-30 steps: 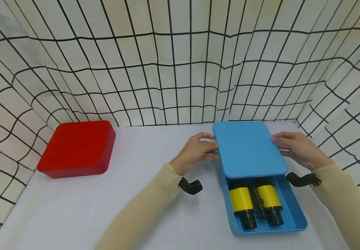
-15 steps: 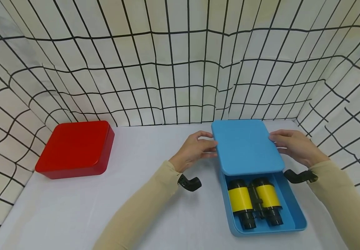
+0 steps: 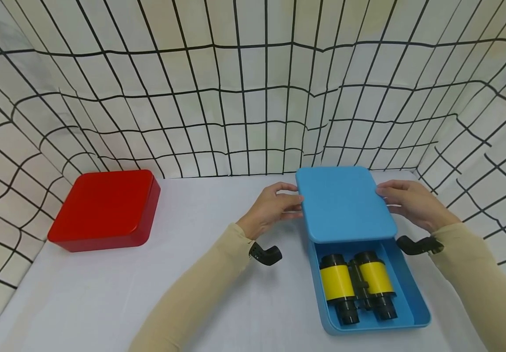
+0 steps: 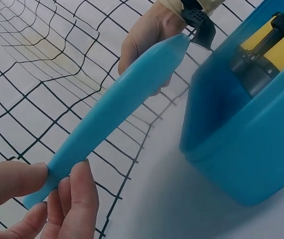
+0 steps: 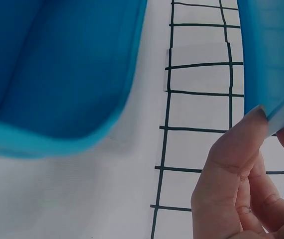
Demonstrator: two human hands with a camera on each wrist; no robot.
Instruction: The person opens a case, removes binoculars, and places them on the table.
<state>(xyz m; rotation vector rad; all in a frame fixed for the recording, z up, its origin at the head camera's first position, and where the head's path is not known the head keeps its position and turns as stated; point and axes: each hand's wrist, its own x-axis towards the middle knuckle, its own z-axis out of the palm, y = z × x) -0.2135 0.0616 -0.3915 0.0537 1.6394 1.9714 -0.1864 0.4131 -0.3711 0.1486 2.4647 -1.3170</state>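
Both hands hold a light-blue lid (image 3: 345, 203), one at each side, over the far part of a blue box (image 3: 416, 308). My left hand (image 3: 268, 209) pinches the lid's left edge between thumb and fingers. At the opposite edge my right hand (image 3: 413, 204) grips it the same way. Inside the box lie yellow-and-black binoculars (image 3: 336, 282), eyepieces toward me. In the left wrist view the lid (image 4: 112, 112) is seen edge-on, apart from the box (image 4: 246, 164). The right wrist view shows fingertips (image 5: 238, 144) on the lid (image 5: 273, 55); the box's far end is hidden from the head view.
A red closed box (image 3: 103, 210) sits at the left on the white tabletop (image 3: 209, 215). A white wall (image 3: 253, 107) with a black grid surrounds the back and sides. Black wrist cameras (image 3: 266, 254) stick out from both sleeves.
The lid has shifted slightly toward the back wall, carried by both hands. A little more of the binoculars shows. The box and the red box have stayed put.
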